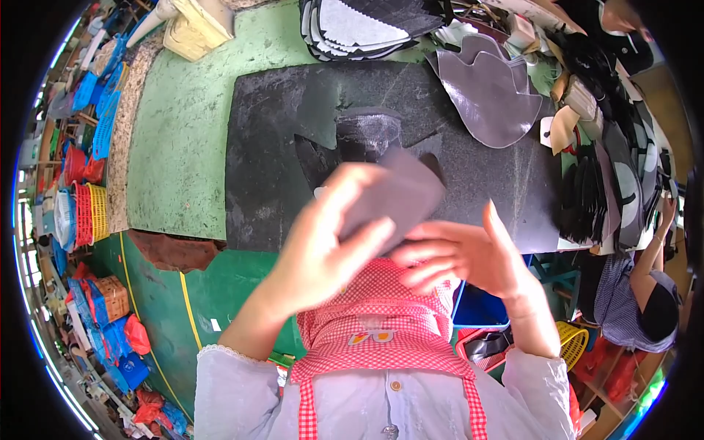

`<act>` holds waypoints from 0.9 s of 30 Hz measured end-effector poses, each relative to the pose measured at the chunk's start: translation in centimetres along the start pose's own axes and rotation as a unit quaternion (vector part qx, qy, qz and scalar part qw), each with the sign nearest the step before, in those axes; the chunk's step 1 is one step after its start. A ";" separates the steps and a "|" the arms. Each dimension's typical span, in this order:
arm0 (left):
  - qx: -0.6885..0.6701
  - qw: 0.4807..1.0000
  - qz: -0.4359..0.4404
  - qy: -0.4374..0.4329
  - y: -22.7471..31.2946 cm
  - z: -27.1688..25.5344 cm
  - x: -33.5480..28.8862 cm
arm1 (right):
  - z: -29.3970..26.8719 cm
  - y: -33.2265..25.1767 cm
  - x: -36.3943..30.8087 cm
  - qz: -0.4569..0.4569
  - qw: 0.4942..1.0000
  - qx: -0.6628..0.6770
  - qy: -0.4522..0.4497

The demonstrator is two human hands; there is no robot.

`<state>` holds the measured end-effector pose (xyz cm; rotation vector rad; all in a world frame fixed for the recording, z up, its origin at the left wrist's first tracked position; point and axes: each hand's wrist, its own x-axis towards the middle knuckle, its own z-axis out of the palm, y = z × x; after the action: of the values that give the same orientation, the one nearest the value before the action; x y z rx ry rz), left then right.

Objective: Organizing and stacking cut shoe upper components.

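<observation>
Left hand (323, 238) grips dark piece (403, 192) above mat (268, 158); right hand (473, 253) loosely spread, contact unclear. Piece looks mid-job, not set down. Grey stack (488, 95) far right: done or pending, can't tell.

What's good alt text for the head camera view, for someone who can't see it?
A person's left hand holds a blurred dark grey piece over a black mat on a green worktable, with the open right hand close beside it. Shaped grey pieces lie at the mat's upper right, and a black-and-white stack sits at its far edge.
</observation>
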<state>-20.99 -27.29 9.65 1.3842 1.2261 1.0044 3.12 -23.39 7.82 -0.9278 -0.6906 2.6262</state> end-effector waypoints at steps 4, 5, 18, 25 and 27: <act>-0.023 0.955 0.169 -0.243 -0.1 1.5 -2.3 | -4.3 2.3 1.5 -0.035 0.991 0.067 0.111; -0.107 0.956 0.109 -0.249 -1.7 -0.4 -3.7 | -4.2 1.7 1.4 -0.044 0.969 0.242 0.024; -0.432 0.866 -0.253 0.007 -7.2 -1.1 -5.5 | 0.8 0.1 1.2 -0.074 0.953 -0.275 0.107; -0.170 0.958 -0.182 0.145 -7.3 -5.8 -0.5 | 0.2 -2.4 7.8 -0.297 0.705 -0.604 0.225; -0.062 0.966 -0.173 0.184 -8.5 -6.8 -0.1 | 0.0 -2.9 9.3 -0.315 0.647 -0.652 0.239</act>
<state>-29.04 -26.47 2.43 0.8667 1.5842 1.0945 -3.63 -17.21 4.57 -1.2091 -2.2505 0.8609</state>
